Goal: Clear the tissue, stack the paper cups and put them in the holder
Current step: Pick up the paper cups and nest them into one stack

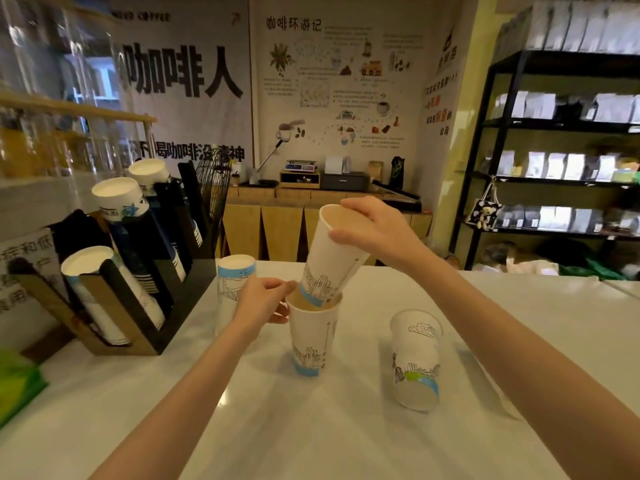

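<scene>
My right hand (374, 230) grips the rim of a white paper cup (332, 251), tilted, its base dipping into a second upright cup (311, 337) on the white counter. My left hand (263, 299) pinches the rim of that lower cup. Behind my left hand an upside-down cup (235, 282) stands on the counter. Another cup (417, 358) stands alone to the right. The black cup holder (166, 306) at the left carries several slanted stacks of cups (121, 202). I see no tissue.
The white counter (346, 427) stretches toward me and to the right. A green packet (17, 386) lies at the left edge. Behind the counter stand a wooden sideboard (277, 220) with a scale and a black shelf unit (554, 161) of bags.
</scene>
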`<state>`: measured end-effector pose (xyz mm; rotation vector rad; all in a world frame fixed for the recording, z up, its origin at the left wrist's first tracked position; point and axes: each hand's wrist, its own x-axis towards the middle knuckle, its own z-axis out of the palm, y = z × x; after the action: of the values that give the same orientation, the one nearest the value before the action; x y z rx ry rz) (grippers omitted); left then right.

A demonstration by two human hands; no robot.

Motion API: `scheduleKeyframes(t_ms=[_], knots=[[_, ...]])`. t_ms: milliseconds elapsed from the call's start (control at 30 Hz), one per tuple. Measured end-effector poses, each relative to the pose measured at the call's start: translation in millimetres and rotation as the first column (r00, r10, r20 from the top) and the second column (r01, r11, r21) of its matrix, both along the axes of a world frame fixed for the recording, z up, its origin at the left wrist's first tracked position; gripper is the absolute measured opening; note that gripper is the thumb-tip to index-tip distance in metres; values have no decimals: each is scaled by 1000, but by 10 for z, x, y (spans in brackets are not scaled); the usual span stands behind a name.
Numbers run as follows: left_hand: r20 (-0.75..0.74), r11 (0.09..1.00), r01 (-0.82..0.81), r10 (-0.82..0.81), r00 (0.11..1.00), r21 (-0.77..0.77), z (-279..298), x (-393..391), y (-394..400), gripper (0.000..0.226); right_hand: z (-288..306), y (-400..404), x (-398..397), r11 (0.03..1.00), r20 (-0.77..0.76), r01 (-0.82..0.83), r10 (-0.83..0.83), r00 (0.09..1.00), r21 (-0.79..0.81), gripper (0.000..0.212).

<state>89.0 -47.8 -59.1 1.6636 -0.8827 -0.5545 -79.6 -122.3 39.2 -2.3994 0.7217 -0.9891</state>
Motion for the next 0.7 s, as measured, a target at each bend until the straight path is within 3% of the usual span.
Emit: scheduleKeyframes(t_ms=[233, 433, 567, 700], knots=[[-6, 1000, -27, 27, 1000, -16, -13, 44, 99, 22, -222, 44, 414, 999, -326, -38, 25, 945, -36, 72], [-6, 998, -15, 15, 1000, -61, 60, 29, 188, 28, -626, 2, 469, 997, -427, 19, 14, 904, 74, 78], [176, 985, -41, 71, 982, -165, 127, -58, 232, 27, -761, 4, 384, 988, -373, 12, 46, 927, 152, 82], [449, 942, 3, 157, 880, -335, 194, -276, 275, 22, -740, 20, 302, 970, -266, -13, 79, 961, 243, 78]])
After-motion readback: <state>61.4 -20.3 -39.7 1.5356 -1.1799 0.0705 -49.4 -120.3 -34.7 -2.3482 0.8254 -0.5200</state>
